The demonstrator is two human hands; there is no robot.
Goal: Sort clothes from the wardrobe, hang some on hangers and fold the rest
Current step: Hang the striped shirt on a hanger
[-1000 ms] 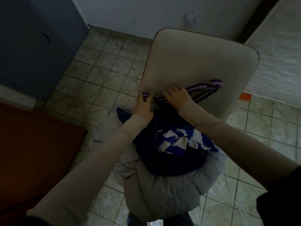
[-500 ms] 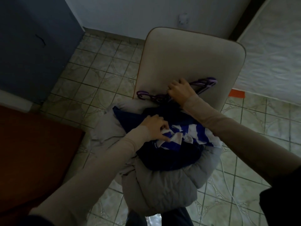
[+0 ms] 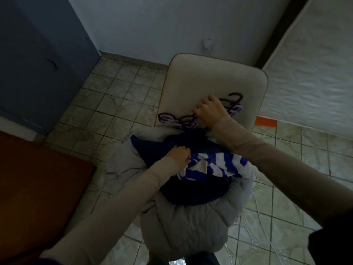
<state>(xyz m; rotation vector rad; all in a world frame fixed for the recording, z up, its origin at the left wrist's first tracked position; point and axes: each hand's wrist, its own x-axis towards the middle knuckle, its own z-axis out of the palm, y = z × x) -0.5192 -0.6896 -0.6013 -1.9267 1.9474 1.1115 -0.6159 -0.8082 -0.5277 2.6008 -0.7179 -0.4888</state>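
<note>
The clothes pile heaps on the chair seat, likely so sorting starts there. The left hand pinches the striped garment, probably to lift it, while the right hand curls around the hangers along the seat's back edge, 1 apparently wanted.

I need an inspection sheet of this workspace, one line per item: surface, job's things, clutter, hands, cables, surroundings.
Surface: padded chair, pale backrest, seat covered by clothes.
Job's things: purple hangers bunched against the backrest; striped top on a dark blue garment, both on a grey padded jacket.
Clutter: nothing seen.
Hands: left hand grips cloth at the striped top's edge; right hand holds the hangers.
Cables: white cable on the floor, right of the chair.
Surroundings: tiled floor, grey wardrobe at left, brown wooden surface, white wall, orange patch.
</note>
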